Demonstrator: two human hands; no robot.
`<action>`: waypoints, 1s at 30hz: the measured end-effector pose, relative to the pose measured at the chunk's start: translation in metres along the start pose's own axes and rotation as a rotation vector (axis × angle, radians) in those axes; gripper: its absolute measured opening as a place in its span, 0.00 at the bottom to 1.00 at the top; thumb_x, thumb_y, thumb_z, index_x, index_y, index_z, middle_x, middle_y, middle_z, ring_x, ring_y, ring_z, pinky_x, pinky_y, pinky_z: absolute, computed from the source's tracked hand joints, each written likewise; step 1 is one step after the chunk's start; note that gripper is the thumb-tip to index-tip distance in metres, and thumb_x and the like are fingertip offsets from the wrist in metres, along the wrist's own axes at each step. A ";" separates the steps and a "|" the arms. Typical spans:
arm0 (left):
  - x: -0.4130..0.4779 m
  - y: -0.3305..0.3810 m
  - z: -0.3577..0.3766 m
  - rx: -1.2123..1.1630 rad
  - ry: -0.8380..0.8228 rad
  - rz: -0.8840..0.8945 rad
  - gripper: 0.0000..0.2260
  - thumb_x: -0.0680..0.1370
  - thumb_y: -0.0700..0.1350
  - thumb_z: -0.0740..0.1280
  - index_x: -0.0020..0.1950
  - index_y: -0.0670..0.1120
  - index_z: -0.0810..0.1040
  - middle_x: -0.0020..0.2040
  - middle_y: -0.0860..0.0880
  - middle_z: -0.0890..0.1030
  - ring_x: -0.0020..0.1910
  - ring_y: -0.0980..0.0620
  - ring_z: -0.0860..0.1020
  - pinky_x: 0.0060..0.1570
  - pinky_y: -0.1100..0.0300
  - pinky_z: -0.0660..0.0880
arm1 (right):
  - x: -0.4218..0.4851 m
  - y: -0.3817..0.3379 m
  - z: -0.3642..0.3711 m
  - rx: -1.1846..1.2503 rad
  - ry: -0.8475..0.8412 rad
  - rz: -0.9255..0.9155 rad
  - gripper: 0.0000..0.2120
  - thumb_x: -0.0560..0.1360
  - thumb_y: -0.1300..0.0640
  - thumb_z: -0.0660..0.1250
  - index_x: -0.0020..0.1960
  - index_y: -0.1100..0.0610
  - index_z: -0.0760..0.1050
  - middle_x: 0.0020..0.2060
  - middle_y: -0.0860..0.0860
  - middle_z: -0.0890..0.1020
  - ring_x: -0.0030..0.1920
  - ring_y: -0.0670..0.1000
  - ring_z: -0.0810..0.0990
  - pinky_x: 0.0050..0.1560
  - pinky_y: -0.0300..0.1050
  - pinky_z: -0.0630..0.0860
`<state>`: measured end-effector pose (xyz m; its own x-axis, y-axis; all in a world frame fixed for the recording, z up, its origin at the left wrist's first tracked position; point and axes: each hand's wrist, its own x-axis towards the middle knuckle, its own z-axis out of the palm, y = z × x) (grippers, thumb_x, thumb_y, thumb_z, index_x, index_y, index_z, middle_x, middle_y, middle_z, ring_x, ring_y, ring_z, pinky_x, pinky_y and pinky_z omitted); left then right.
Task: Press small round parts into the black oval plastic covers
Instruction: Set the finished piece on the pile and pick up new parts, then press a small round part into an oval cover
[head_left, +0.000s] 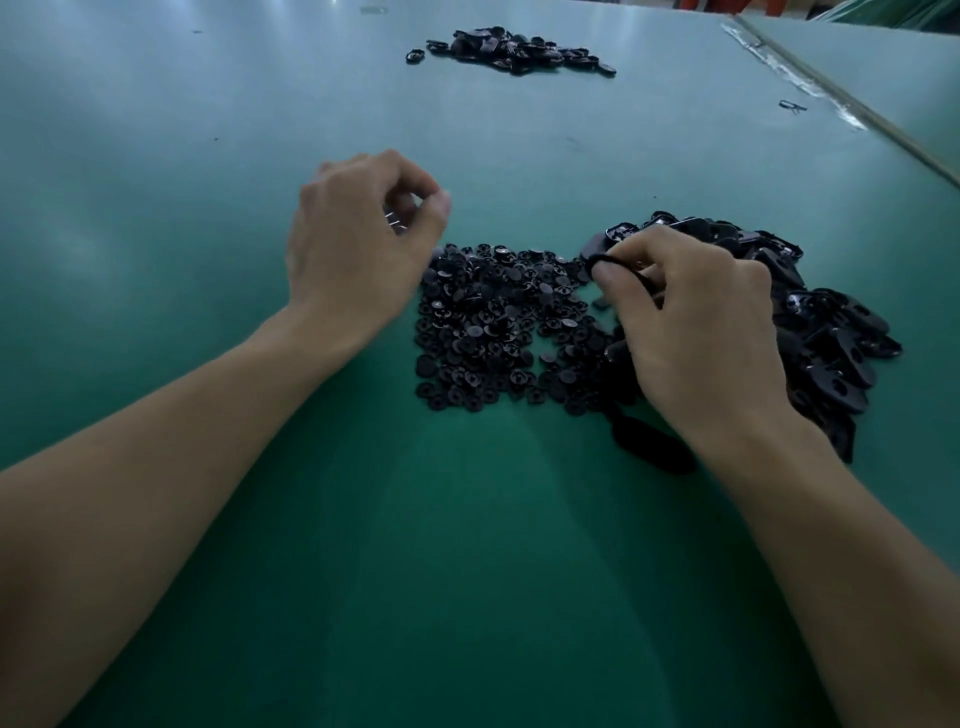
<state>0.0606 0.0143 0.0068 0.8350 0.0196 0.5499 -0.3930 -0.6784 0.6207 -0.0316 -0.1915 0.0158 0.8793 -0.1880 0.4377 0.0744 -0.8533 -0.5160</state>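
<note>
The right hand (691, 322) pinches a black oval cover (597, 254) at its fingertips, with the cover heap (831, 338) just past its knuckles. The left hand (358, 244) is curled; I cannot tell whether it holds anything. The small round parts (493, 322) lie between the hands on the bench (156, 156).

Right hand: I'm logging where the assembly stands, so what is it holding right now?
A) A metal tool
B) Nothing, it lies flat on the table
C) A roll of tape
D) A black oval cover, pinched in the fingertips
D: the right hand pinches a black oval cover in its fingertips, between the pile of small round parts and the pile of covers.
</note>
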 end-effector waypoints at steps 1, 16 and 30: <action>-0.004 0.007 0.000 -0.063 -0.009 0.018 0.05 0.77 0.53 0.68 0.45 0.54 0.82 0.37 0.57 0.81 0.38 0.56 0.80 0.43 0.60 0.76 | 0.000 0.000 0.001 0.058 0.001 -0.007 0.09 0.80 0.46 0.65 0.53 0.50 0.80 0.35 0.49 0.82 0.36 0.54 0.82 0.42 0.55 0.81; -0.028 0.033 0.009 -0.584 -0.300 0.089 0.05 0.77 0.44 0.72 0.50 0.55 0.82 0.38 0.55 0.85 0.37 0.60 0.81 0.38 0.64 0.75 | -0.005 -0.014 0.013 0.378 0.013 -0.095 0.16 0.73 0.54 0.75 0.60 0.52 0.83 0.40 0.38 0.83 0.40 0.38 0.81 0.48 0.35 0.78; -0.026 0.031 0.010 -0.647 -0.362 0.070 0.06 0.78 0.39 0.72 0.50 0.51 0.81 0.38 0.58 0.84 0.37 0.63 0.80 0.38 0.70 0.74 | -0.001 -0.011 0.011 0.626 0.002 0.012 0.08 0.76 0.63 0.71 0.51 0.51 0.81 0.35 0.43 0.84 0.37 0.43 0.84 0.44 0.38 0.79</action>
<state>0.0302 -0.0141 0.0060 0.8303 -0.3269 0.4513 -0.5051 -0.0992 0.8573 -0.0282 -0.1767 0.0133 0.8810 -0.1974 0.4299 0.3262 -0.4046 -0.8543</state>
